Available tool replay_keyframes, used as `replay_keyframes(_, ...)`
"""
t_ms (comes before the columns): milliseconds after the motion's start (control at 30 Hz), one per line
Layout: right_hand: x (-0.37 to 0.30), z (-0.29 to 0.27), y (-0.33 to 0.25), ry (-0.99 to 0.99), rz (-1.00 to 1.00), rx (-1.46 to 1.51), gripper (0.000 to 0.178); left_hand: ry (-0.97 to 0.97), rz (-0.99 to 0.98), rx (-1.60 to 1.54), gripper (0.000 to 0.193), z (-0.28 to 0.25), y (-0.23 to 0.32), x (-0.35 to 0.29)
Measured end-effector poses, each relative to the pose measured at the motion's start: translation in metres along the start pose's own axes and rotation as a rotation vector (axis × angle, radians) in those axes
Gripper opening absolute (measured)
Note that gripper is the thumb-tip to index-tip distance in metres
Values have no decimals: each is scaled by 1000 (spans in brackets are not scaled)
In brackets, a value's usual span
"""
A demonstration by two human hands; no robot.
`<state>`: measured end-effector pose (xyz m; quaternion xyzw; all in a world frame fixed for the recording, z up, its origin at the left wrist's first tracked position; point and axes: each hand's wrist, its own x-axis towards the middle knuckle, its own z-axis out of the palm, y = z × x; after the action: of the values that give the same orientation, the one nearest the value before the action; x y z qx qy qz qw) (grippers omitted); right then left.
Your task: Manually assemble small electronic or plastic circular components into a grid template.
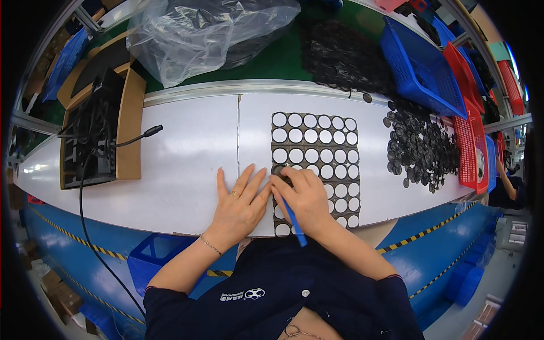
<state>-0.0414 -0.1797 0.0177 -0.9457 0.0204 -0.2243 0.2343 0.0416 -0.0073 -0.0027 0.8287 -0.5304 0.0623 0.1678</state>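
Observation:
On the white tabletop lies a dark sheet with rows of round white discs with black rims. My left hand rests flat beside the sheet's left edge, fingers spread and holding nothing, its thumb close to my right hand. My right hand bends over the sheet's left column and grips a slim blue stick-like tool, which slants down toward me. At its fingertips a dark round piece sits where the neighbouring places show white; the fingers partly hide it.
Loose black discs are heaped to the right, beside a red basket and a blue basket. A cardboard box with black cables stands at left. Clear plastic bags and a black pile lie beyond the table's rail.

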Motion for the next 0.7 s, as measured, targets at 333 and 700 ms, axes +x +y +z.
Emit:
replay_keyframes(333,-57,-117,172,377,379,-688,20,42,18,-73,43,2,4,1)
replay_keyframes(700,-79,-75,87,287,473,191,15,-114,271,-191,37,0,52,65)
